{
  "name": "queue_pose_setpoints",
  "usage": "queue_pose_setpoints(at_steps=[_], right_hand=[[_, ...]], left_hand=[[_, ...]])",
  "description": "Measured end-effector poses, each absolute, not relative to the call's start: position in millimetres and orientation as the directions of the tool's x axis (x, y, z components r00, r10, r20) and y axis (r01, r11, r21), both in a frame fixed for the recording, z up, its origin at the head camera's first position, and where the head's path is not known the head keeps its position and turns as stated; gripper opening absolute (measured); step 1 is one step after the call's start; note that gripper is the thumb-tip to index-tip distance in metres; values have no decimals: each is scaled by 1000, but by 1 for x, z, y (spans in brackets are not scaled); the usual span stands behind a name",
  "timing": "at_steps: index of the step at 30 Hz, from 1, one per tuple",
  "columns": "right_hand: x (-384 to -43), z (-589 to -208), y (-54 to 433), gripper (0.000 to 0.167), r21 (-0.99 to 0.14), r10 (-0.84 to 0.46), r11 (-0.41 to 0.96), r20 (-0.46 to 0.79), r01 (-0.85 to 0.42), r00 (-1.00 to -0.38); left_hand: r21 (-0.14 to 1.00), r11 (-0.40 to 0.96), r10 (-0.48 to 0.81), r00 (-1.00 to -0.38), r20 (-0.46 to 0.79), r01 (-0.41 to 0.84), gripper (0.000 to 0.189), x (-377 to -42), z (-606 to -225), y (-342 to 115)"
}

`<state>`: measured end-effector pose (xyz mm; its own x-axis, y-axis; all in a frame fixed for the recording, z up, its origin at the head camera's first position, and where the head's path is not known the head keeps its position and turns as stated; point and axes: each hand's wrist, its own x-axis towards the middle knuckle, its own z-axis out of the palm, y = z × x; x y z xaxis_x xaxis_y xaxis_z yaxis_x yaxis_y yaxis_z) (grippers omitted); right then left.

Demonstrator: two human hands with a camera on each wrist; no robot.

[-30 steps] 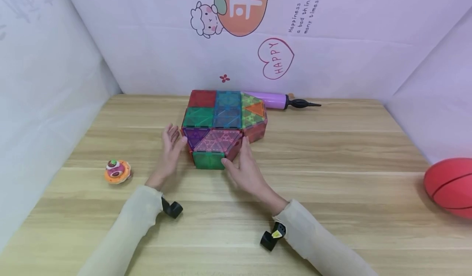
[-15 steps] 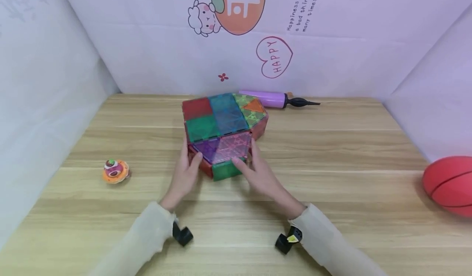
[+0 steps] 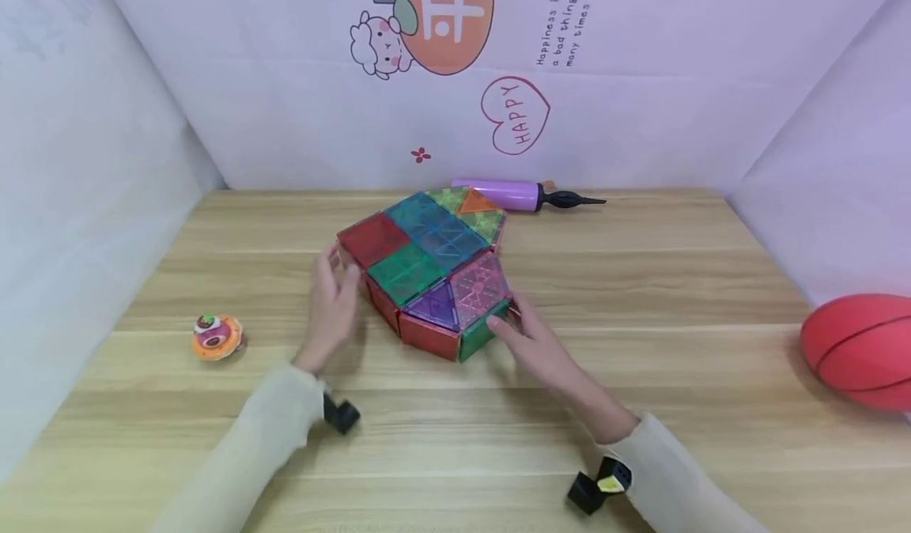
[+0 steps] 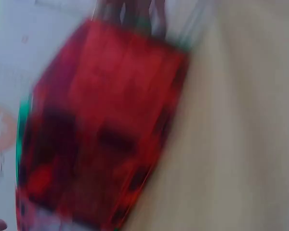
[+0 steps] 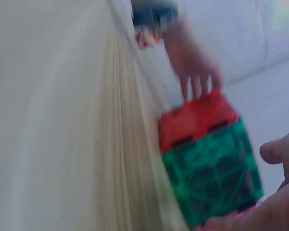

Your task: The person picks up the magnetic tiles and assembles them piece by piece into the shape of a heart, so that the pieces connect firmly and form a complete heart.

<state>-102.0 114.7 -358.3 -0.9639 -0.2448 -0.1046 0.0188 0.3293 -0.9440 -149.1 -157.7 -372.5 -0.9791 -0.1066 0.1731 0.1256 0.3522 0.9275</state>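
Observation:
A low block of translucent magnetic tiles sits turned at an angle on the wooden table, with red, green, blue, purple, pink and yellow-green panels. My left hand is at its left side, fingertips right at the red corner. At the near right corner, my right hand holds the block, thumb over the green panel and fingers around the side. A blurred red side fills much of the left wrist view. In the right wrist view the green end panel lies beside the thumb and fingers.
A purple hand pump with a black nozzle lies behind the block by the back wall. On the left is a small orange-and-pink toy. A red ball rests at the right edge. White printed sheets wall the table in.
The tile block has turned counter-clockwise, its near end swinging right and its red corner coming left and nearer. My right hand moved right with it; the left hand shifted along to the red corner.

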Motion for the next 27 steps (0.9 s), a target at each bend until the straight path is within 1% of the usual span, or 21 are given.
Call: queue_pose_setpoints(at_steps=[2, 4, 8, 12, 14, 20, 22, 25, 27], right_hand=[[-91, -354, 112, 64, -950, -238, 303, -154, 77, -959], [-81, -350, 109, 65, -960, -227, 250, -182, 124, -957], [-76, -348, 105, 65, -974, -186, 151, -195, 168, -963], [-89, -352, 117, 65, -982, -134, 106, -171, 158, -976], [-100, -353, 125, 65, -987, -114, 76, -149, 141, -982], [-136, -354, 147, 62, -990, -41, 17, -139, 138, -989], [-139, -352, 150, 60, -990, 1, 26, -137, 137, -991], [-129, -349, 152, 60, -979, 81, 121, -156, 165, -984], [-118, -347, 152, 65, -962, 117, 181, -185, 204, -976]], left_hand=[[929, 360, -104, -985, 134, 89, 54, -169, -374, -170], [929, 365, -79, -992, 99, 63, 56, -182, -377, -179], [934, 355, -75, -994, 80, 49, 52, -186, -377, -179], [950, 309, -104, -992, 72, 37, 45, -168, -373, -168], [953, 300, -87, -993, 74, 45, 44, -152, -372, -163], [952, 287, -23, -993, 119, 107, 39, -108, -375, -148], [956, 272, 3, -993, 115, 111, 37, -99, -376, -143], [959, 263, 16, -994, 108, 108, 37, -97, -375, -138], [964, 247, 12, -995, 98, 97, 40, -103, -374, -134]])
